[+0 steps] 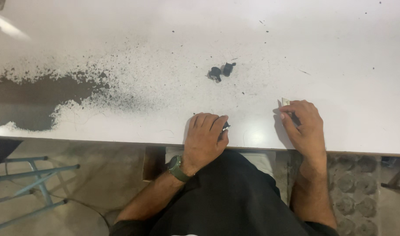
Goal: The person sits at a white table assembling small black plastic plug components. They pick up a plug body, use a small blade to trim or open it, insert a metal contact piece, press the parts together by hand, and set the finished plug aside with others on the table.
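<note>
Most of the shot is taken up by a big white table (322, 48), and it's pretty beat up: a large dark worn patch (29, 102) is seen over at 9 o'clock, with black speckling sprayed out from it toward the middle. Below the table edge, a blue metal frame (31, 192) is parked at about 8 o'clock on the floor, and a strip of rounded paving stones (355, 192) is visible at 4 o'clock.

The person's dark clothing is seen at 6 o'clock, with both forearms reaching up onto the table edge. The left hand (205, 135) is laid knuckles-up just below centre, fingers curled in, and a small dark piece (226, 126) is pinched at its fingertips; only a bit of it pokes out, so what it is can't really be told. A green watch (175, 168) is worn on that wrist.

The right hand (301, 126) is placed at about 4 o'clock from centre, fingers bent down onto the tabletop, with a small pale tab (285, 101) touched at the fingertips. Whether it's actually gripped can't be told.

Two small black parts (221, 72) are left lying together just above centre, at 12 o'clock from the left hand, well apart from both hands.
</note>
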`<state>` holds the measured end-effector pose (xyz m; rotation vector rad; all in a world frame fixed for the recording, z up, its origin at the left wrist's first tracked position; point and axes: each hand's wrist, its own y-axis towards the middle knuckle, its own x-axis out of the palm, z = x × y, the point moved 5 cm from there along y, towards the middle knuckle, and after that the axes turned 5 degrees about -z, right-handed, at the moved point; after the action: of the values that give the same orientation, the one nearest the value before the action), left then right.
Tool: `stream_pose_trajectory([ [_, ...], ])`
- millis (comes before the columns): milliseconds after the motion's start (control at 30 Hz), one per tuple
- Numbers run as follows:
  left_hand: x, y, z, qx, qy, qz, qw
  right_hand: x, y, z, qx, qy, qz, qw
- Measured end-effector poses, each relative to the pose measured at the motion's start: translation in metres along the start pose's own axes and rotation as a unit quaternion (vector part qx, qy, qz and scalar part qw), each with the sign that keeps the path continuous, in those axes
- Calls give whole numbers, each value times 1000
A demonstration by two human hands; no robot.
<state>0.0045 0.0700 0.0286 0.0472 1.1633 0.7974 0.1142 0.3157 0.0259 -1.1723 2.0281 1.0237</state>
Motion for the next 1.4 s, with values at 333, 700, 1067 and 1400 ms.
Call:
stream_pose_trajectory([
  [333,-2,-1,1,9,2,6,1000,1,0,3,-4,-16,-2,1000],
  [700,0,-1,-1,1,-8,-13,1000,1,1,1,-2,-35,-3,999],
  [1067,-3,-2,-11,-27,-83,-13,996,4,-2,-11,-13,-18,17,1000],
  [1400,1,9,-18,11,-123,-81,989,48,-12,-82,-91,33,-68,993],
])
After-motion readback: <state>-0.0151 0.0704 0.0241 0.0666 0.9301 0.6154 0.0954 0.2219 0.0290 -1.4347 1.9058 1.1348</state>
